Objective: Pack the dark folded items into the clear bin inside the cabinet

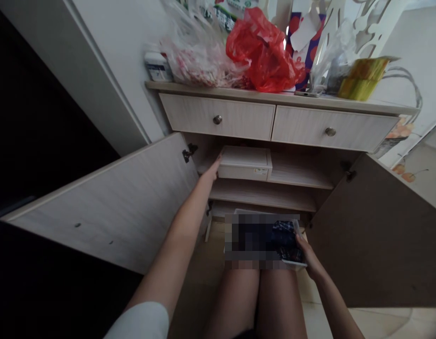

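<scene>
A pale lidded box (244, 164) sits on the upper shelf of the open cabinet, toward its left side. My left hand (215, 168) is against the left side of this box, fingers stretched along it. Low in front of the cabinet, over my thighs, is a clear-rimmed container (296, 264) with dark folded cloth (284, 236) in it; much of it is blurred out by pixel blocks. My right hand (307, 252) grips the container's right edge, with the fingers partly hidden.
Two cabinet doors stand open, left (108, 202) and right (383, 235). Above are two closed drawers (221, 113). The cabinet top holds a white bottle (158, 67), a clear bag (200, 61), a red bag (262, 52) and a yellow package (364, 77).
</scene>
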`<state>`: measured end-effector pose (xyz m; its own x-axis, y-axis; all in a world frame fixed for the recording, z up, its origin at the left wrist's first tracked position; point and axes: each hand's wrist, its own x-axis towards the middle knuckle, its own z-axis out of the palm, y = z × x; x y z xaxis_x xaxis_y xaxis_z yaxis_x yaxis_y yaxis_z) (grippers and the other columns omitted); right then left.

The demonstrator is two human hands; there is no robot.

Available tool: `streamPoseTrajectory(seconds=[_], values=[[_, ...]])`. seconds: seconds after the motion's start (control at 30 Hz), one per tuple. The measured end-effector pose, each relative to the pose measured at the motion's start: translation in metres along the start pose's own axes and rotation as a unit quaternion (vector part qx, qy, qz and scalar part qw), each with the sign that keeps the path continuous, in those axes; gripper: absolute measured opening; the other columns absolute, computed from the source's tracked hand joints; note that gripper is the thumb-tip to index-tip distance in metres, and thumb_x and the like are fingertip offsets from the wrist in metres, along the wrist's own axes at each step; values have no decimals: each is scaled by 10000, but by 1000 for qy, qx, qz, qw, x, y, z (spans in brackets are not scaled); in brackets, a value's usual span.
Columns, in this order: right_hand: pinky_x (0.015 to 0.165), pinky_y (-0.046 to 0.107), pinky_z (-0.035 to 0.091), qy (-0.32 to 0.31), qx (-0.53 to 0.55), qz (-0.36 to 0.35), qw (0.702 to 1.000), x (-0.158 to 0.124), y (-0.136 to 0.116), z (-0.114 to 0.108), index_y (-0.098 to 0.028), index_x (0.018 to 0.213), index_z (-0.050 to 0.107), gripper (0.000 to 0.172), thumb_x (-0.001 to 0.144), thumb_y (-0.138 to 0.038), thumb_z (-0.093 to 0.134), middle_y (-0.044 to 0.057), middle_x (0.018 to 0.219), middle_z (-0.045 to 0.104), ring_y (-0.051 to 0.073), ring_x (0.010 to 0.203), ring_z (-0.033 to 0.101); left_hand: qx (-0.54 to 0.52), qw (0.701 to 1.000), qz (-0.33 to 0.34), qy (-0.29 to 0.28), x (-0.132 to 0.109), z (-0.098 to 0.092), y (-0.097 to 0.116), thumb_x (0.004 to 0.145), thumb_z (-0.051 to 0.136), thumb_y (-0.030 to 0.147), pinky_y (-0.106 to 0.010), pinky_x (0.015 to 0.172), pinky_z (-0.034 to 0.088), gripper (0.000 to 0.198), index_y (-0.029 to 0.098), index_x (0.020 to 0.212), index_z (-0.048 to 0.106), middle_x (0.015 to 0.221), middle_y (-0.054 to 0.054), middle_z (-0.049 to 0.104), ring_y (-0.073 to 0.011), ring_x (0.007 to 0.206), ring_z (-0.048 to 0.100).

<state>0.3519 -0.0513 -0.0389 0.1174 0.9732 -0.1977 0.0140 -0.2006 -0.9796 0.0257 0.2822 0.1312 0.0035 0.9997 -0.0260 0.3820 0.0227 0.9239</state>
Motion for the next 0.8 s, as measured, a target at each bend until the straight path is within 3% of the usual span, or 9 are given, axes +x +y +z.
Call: streamPoseTrajectory(seconds=[0.13,0.23,0.33,0.43,0.53,0.67,0.8], values=[[889,443,562,6,8,-6,1000,-1,-5,6,-278,1323,660,754,849,-800,394,87,1120,749,315,1085,690,-198,964,-172,-43,-14,-3,1,774,567,786,-479,834,548,751,245,1295,570,1189,-197,639,-327,1056,636],[794,449,595,54,56,9,997,-10,-7,-2,-260,1296,673,749,809,-794,474,81,1059,764,325,970,728,-239,953,-185,4,-31,-13,-1,807,608,706,-418,801,571,644,260,1271,580,1178,-163,643,-294,1045,642],[735,457,610,126,131,33,983,-22,-13,-27,-239,1257,689,724,768,-760,572,80,1022,771,330,894,742,-265,944,-187,57,-56,-40,-16,842,652,584,-363,748,586,513,253,1231,599,1109,-131,660,-265,987,655],[712,457,618,194,181,34,963,-29,-28,-57,-222,1199,708,684,730,-717,660,77,982,776,329,853,745,-296,933,-191,74,-89,-70,-36,887,639,472,-319,689,592,380,238,1186,621,1000,-98,673,-222,864,659],[705,452,623,256,209,11,944,-22,-49,-77,-205,1169,708,675,693,-683,717,82,988,775,332,857,743,-318,923,-204,74,-123,-88,-50,903,627,435,-299,651,593,338,224,1166,635,928,-81,675,-197,774,652],[696,432,627,293,207,-43,932,0,-73,-78,-179,1125,701,676,661,-669,744,101,1000,769,323,870,739,-333,918,-207,52,-158,-88,-53,923,596,412,-295,625,597,332,210,1184,637,899,-80,691,-193,738,662],[699,398,624,307,169,-95,932,14,-87,-69,-184,1065,704,656,635,-678,752,66,943,768,294,900,727,-335,920,-199,49,-177,-78,-51,955,543,375,-287,637,605,326,185,1202,638,957,-111,718,-213,831,694]])
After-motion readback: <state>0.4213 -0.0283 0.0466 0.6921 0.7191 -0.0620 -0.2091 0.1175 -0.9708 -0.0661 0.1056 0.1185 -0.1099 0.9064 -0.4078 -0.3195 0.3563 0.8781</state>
